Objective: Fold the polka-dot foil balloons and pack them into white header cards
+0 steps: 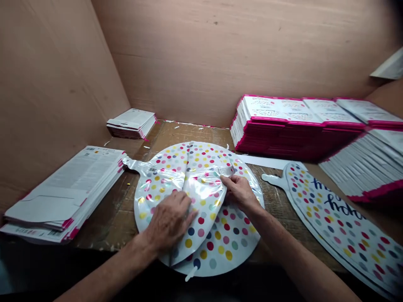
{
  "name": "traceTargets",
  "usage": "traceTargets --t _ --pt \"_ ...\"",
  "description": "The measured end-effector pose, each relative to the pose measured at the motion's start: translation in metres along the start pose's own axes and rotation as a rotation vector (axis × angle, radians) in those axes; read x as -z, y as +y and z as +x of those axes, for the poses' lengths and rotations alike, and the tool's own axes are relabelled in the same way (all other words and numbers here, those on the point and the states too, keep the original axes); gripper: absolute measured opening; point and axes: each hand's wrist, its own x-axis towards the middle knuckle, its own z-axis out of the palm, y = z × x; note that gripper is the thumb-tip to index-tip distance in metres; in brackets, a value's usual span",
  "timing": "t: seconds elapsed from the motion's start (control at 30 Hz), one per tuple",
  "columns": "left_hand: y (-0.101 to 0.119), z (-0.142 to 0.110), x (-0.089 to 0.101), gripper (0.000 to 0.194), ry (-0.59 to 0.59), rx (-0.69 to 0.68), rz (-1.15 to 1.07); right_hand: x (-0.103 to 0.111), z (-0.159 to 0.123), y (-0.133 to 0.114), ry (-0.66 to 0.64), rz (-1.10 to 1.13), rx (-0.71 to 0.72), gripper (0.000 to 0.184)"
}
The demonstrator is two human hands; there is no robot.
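A flat foil balloon (pixel 217 245), white with many-coloured dots, lies on the table in front of me. Its upper layer is folded over, with a crease running down the middle. My left hand (pixel 170 220) rests on the folded part, its thumb apart from its fingers, pressing near the crease. At the right edge of the fold, my right hand (pixel 239 191) pinches the shiny foil between thumb and fingers. One pale tail sticks out at the upper left and another small tab at the bottom edge.
More dotted balloons (pixel 341 226) with dark lettering lie stacked at the right. Pink-edged printed packets stand in a long row (pixel 283 110) at the back right. At the left are a large stack of printed envelopes (pixel 66 184) and a smaller stack (pixel 132 119). Cardboard walls (pixel 189 54) enclose the table.
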Motion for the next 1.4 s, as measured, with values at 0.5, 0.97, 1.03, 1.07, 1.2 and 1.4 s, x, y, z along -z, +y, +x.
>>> traceTargets --t 0.5,0.97,1.03,1.07,1.2,1.4 --pt "0.054 -0.029 -0.036 0.041 0.241 0.267 0.077 0.039 0.0 0.027 -0.027 -1.092 0.831 0.037" --pt "0.078 0.023 0.084 0.04 -0.283 0.744 -1.456 0.017 -0.128 0.03 0.337 -0.548 1.293 0.08" --pt "0.071 0.023 0.087 0.043 -0.369 0.674 -1.204 0.022 -0.118 0.048 0.426 -0.625 1.153 0.075" --pt "0.066 0.022 0.085 0.046 -0.353 0.644 -1.016 0.027 -0.112 0.056 0.431 -0.653 1.109 0.072" --pt "0.038 0.026 0.059 0.045 0.096 0.411 -0.389 0.052 -0.093 0.075 0.242 -0.802 1.159 0.068" --pt "-0.007 0.049 -0.003 0.046 -0.074 -0.143 -0.326 0.076 -0.082 0.039 -0.245 -0.98 1.048 0.055"
